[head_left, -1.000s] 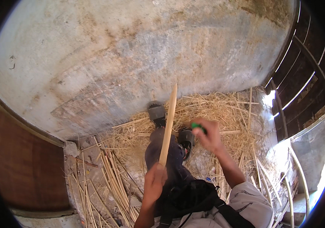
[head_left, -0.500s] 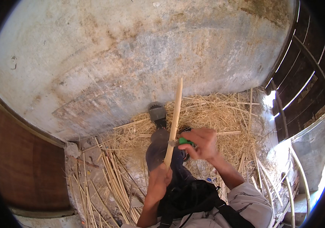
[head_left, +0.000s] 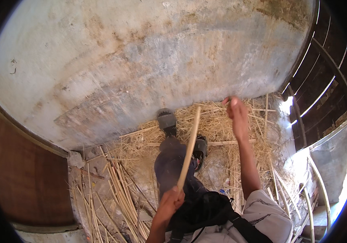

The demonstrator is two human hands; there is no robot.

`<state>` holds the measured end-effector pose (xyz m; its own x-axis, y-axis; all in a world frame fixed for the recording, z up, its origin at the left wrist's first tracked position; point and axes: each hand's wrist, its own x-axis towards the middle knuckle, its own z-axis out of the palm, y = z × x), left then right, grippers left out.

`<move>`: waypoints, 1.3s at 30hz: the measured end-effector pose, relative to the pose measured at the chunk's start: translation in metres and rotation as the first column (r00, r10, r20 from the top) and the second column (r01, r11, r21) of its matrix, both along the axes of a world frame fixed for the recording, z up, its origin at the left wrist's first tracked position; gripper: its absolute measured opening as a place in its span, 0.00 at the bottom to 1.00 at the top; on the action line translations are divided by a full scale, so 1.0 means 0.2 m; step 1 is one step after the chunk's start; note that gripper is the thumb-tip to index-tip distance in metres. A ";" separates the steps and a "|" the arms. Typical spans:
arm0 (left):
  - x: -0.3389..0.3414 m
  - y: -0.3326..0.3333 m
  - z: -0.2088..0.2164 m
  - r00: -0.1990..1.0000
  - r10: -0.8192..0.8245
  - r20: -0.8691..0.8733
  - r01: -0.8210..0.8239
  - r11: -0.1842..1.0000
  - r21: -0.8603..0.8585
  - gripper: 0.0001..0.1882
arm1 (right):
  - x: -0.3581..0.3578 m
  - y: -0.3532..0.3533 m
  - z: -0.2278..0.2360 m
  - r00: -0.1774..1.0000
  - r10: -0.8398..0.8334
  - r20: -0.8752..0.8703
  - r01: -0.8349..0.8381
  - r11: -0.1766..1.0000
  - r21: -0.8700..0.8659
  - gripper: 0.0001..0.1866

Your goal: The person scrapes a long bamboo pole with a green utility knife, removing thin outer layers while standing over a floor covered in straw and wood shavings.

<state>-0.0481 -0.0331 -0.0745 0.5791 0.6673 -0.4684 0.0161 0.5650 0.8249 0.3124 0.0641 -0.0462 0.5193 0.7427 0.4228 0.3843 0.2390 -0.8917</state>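
Note:
A pale bamboo strip (head_left: 191,148) slants up and away from my left hand (head_left: 171,201), whose fingers are wrapped round its lower end. The strip's free end points toward the wall, above my trouser leg and dark shoes. My right hand (head_left: 238,113) is stretched far forward over the shavings, apart from the strip, with its fingers curled. The small green-handled knife seen in that hand a moment ago is mostly hidden by the fingers now; only a dark bit shows between them.
Curly straw-coloured shavings (head_left: 226,121) cover the floor before a stained wall (head_left: 173,60). Long thin strips (head_left: 122,194) lie in a bundle at the left, and more poles (head_left: 309,210) lean at the right. A brown panel (head_left: 23,170) stands at far left, dark slats (head_left: 323,81) at far right.
My right hand has moved forward and to the right, away from the bamboo strip, along with the green-handled knife. The strip's far end has dropped lower in my left hand.

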 end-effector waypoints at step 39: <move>0.16 0.17 0.18 1.000 -0.012 -0.013 0.017 0.861 0.508 0.20 | -0.56 -0.39 -0.02 0.777 0.308 0.549 -0.372 0.928 0.006 0.17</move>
<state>-0.0160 0.0013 -0.0377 0.5883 0.8055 -0.0718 0.0299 0.0671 0.9973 0.1998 -0.0147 -0.0507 -0.0874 0.7609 0.6429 0.6621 0.5266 -0.5333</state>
